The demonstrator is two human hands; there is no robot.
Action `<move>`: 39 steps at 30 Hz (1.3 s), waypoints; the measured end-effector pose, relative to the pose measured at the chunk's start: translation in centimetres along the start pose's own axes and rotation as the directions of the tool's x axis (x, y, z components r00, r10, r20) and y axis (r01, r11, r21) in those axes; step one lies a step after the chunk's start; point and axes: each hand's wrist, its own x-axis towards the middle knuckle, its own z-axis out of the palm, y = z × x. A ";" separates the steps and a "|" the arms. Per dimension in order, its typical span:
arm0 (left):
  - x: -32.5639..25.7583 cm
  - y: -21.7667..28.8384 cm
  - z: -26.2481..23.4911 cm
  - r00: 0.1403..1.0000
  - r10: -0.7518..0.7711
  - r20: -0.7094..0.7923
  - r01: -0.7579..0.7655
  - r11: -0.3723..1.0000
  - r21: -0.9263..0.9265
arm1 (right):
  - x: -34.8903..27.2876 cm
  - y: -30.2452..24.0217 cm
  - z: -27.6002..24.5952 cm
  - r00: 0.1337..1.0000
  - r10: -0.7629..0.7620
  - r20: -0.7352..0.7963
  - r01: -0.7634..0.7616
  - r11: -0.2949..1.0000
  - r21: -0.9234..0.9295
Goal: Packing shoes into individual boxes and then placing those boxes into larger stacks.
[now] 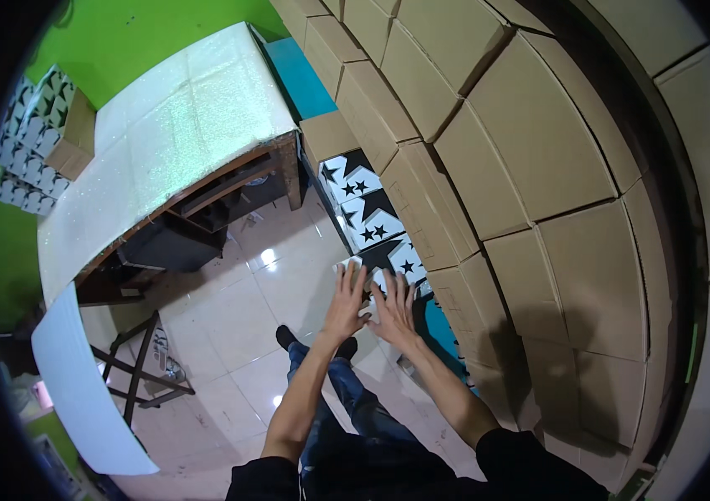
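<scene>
My left hand (345, 306) reaches forward with its fingers spread, at the near end of a row of white boxes printed with black stars. Just beside it, my right hand (394, 311) is also open, fingers stretched out over the same end of the row. The nearest star-printed box (408, 265) lies beyond my fingertips, partly covered by them. I cannot tell whether the fingers press on it. Farther along the row are another star-printed box (376, 219) and one more white box (347, 174) with the same pattern.
A tall stack of brown cartons (530, 159) rises on the right. At the left stands a table (180, 117) covered in shiny wrap, with a pile of patterned boxes (38, 142). A dark folding stand (134, 367) and a white panel (92, 392) are at lower left, above tiled floor (242, 334).
</scene>
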 end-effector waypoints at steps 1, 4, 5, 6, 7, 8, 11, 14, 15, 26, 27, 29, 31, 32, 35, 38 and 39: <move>-0.8 -0.9 -0.3 1.000 0.006 0.005 -0.006 1.000 0.000 | 0.1 -0.2 0.2 1.000 0.007 -0.003 -0.007 1.000 0.000; -2.7 -3.0 -0.9 0.993 -0.033 -0.115 0.052 0.985 0.167 | 0.6 -1.4 1.3 0.995 -0.031 -0.094 0.032 0.999 0.017; -2.7 -3.5 -0.5 0.993 -0.035 -0.114 0.054 0.984 0.170 | 0.8 -1.6 1.6 0.995 -0.031 -0.094 0.033 0.999 0.021; -2.6 -3.5 -0.4 0.987 -0.040 -0.157 0.077 0.967 0.243 | 1.0 -1.8 1.9 0.989 -0.015 -0.148 0.018 1.000 0.019; -2.4 -3.6 -0.2 0.979 -0.041 -0.199 0.103 0.944 0.312 | 1.2 -1.8 2.1 0.980 0.000 -0.201 0.003 1.000 0.017; -2.2 -3.8 -0.1 0.979 -0.045 -0.199 0.106 0.944 0.311 | 1.3 -1.7 2.3 0.980 -0.001 -0.197 0.004 1.000 0.017; -1.6 -3.9 0.6 0.965 0.045 -0.257 0.055 0.928 0.368 | 1.2 -1.3 2.9 0.989 0.008 -0.148 -0.017 0.998 -0.058; -0.9 -3.0 1.9 0.969 0.019 -0.246 0.073 0.930 0.360 | 0.6 -0.2 3.1 0.981 0.054 -0.186 -0.065 0.996 -0.055; -0.5 -2.7 2.2 0.969 0.016 -0.248 0.077 0.930 0.359 | 0.7 0.0 2.8 0.982 0.051 -0.183 -0.062 0.997 -0.055; 2.2 -2.0 4.1 0.970 -0.008 -0.242 0.082 0.952 0.296 | 1.7 1.6 2.3 0.965 0.128 -0.227 -0.143 0.988 -0.052; 2.3 -2.0 4.2 0.970 -0.006 -0.242 0.081 0.950 0.302 | 1.8 1.7 2.4 0.962 0.140 -0.232 -0.157 0.986 -0.052; 2.4 -2.0 4.2 0.972 -0.004 -0.235 0.079 0.947 0.310 | 1.7 1.7 2.5 0.960 0.151 -0.237 -0.168 0.984 -0.054; 2.4 -2.0 4.3 0.973 -0.001 -0.232 0.077 0.945 0.319 | 1.7 1.8 2.6 0.962 0.138 -0.237 -0.155 0.987 -0.052; 2.5 -1.8 4.3 0.973 -0.010 -0.232 0.083 0.948 0.308 | 1.7 1.9 2.5 0.962 0.134 -0.239 -0.151 0.987 -0.053; 2.7 -1.7 4.1 0.975 -0.022 -0.220 0.088 0.953 0.291 | 1.9 1.9 2.4 0.962 0.127 -0.240 -0.153 0.984 -0.095; 2.6 -1.9 3.0 0.988 -0.041 -0.148 0.086 0.945 0.314 | 2.2 0.9 1.9 0.963 0.153 -0.224 -0.168 0.985 -0.049; 2.2 -2.0 2.2 0.994 -0.065 -0.088 0.092 0.934 0.346 | 2.3 0.7 2.0 0.962 0.140 -0.233 -0.154 0.987 -0.041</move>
